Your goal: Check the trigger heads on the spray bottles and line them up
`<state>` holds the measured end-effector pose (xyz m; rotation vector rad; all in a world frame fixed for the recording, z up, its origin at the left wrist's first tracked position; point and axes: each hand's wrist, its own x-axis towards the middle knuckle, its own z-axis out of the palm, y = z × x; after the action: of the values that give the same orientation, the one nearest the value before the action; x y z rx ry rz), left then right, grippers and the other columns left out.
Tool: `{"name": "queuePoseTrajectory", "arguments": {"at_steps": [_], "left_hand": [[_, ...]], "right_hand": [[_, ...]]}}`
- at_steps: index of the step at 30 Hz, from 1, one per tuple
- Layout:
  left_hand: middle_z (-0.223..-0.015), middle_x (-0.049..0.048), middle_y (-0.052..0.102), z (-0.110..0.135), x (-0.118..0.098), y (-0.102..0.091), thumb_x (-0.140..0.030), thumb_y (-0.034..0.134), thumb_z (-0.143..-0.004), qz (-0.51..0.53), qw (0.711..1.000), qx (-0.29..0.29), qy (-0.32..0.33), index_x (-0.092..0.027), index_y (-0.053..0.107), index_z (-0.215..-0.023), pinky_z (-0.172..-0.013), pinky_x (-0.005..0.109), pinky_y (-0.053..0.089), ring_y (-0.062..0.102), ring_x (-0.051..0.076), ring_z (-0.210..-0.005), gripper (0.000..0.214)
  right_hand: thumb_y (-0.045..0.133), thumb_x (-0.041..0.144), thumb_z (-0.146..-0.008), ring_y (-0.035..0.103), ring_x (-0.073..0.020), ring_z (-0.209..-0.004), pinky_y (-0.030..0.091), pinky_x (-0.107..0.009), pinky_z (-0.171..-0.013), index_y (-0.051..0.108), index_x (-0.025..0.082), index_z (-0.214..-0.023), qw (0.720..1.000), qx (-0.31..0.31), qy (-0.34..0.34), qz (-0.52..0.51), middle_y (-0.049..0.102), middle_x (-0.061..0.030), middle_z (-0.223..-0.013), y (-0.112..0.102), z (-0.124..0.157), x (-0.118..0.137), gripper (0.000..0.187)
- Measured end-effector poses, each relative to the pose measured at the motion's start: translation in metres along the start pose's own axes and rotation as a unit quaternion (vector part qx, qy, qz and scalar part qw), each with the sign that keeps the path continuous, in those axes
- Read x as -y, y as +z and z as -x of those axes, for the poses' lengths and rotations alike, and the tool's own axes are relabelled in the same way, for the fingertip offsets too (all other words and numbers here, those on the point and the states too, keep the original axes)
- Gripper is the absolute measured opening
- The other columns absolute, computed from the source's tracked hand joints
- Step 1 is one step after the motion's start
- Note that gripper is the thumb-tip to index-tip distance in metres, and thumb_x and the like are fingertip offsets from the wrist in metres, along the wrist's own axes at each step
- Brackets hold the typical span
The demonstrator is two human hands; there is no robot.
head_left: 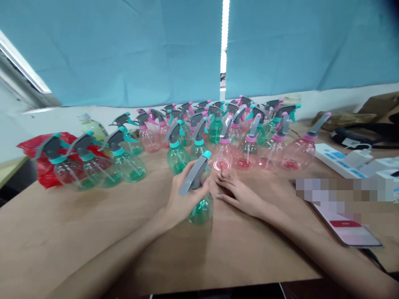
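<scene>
My left hand (pixel 182 195) is wrapped round the neck of a green spray bottle (pixel 201 209) with a grey trigger head and teal nozzle, which stands on the brown table (pixel 93 232). My right hand (pixel 238 193) lies just to its right, fingers together, fingertips touching the base of a pink spray bottle (pixel 222 155). Whether the right hand holds anything is not clear. Behind both hands stand several green and pink spray bottles (pixel 215 124) in rows.
A red plastic bag (pixel 43 170) lies at the left behind three green bottles (pixel 102 164). A white power strip (pixel 338 160) with plugs and a flat booklet (pixel 352 230) lie at the right. A blue curtain (pixel 124 50) hangs behind.
</scene>
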<state>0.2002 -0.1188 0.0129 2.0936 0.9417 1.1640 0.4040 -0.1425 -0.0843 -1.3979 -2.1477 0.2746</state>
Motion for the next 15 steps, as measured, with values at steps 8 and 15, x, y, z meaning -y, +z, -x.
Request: {"name": "queuePoseTrajectory", "arguments": {"at_steps": [8,15], "left_hand": [[-0.1,0.003,0.068,0.007,0.01,-0.007,-0.035,0.068,-0.077,-0.109,0.994,0.018,0.001,-0.025,0.052,-0.127,-0.069,0.03,0.054,0.065,0.018,-0.078,0.054],[-0.113,0.0075,0.064,0.023,0.008,-0.016,-0.038,0.069,-0.074,-0.148,0.987,0.055,-0.011,-0.023,0.047,-0.13,-0.086,0.039,0.052,0.063,0.026,-0.1,0.062]], "right_hand": [[0.043,0.051,-0.095,0.041,-0.0292,-0.135,0.034,-0.049,-0.111,0.052,0.007,-0.135,1.0,0.008,-0.006,0.021,0.049,-0.0195,-0.141,-0.001,-0.002,0.001,0.06],[0.042,0.051,-0.095,0.04,-0.0281,-0.136,0.033,-0.048,-0.112,0.05,0.008,-0.136,1.0,0.006,-0.01,0.027,0.048,-0.0183,-0.143,0.001,-0.002,0.0,0.06]]}}
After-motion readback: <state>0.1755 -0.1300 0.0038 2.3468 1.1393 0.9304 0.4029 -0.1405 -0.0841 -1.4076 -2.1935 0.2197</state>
